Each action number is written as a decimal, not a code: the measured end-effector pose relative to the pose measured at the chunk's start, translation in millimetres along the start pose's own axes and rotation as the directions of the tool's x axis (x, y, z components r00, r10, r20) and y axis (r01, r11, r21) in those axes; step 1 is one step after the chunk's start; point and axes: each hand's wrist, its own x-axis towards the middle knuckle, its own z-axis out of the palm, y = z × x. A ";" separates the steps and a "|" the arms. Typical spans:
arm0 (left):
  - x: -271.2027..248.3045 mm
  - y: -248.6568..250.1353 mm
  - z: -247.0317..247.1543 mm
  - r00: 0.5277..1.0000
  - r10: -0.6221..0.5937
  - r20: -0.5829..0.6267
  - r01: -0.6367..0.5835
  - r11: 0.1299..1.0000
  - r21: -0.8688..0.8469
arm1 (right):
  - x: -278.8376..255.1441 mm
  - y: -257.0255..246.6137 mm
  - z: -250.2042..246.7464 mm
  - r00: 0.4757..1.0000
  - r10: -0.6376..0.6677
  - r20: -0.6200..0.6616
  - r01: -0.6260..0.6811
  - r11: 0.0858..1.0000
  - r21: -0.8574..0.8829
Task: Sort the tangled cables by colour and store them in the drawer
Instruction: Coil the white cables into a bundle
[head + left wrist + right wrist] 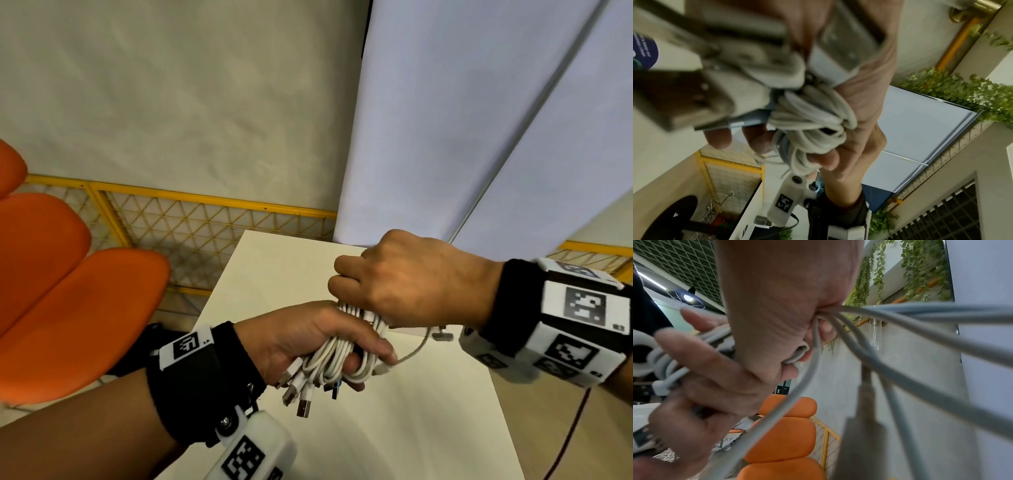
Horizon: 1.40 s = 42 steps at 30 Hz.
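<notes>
Inside both hands point(342, 329) — white cables point(337, 356), mostly hidden.

Blurred USB plugs point(701, 91) hide most of the left wrist view.

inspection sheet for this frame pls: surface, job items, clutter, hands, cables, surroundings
Surface: white table, bare where it shows.
Job's things: bundle of white cables held above the table; no drawer seen.
Clutter: nothing seen.
Grippers: left hand grips the bundle's lower end; right hand is fisted round its upper end.
Cables: USB plugs hang below the left hand; one loose strand trails right; a thin red wire runs off near the right wrist.
Surroundings: orange chairs, yellow mesh fence, grey wall.
</notes>
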 end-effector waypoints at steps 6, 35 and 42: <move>3.8 3.7 -3.5 0.993 0.069 -0.094 -0.072 0.997 -0.028 | 0.1 1.7 -3.5 0.999 -0.040 0.016 0.040 0.998 -0.039; 5.7 -9.4 -2.8 0.998 0.064 0.019 -0.061 0.991 -0.116 | 10.4 2.4 10.1 0.999 -0.035 -0.013 0.037 0.989 0.140; 4.3 -3.3 -22.7 0.955 0.252 -0.158 -0.284 0.930 -0.232 | -5.5 22.8 0.5 0.858 0.472 0.203 -0.386 0.332 0.861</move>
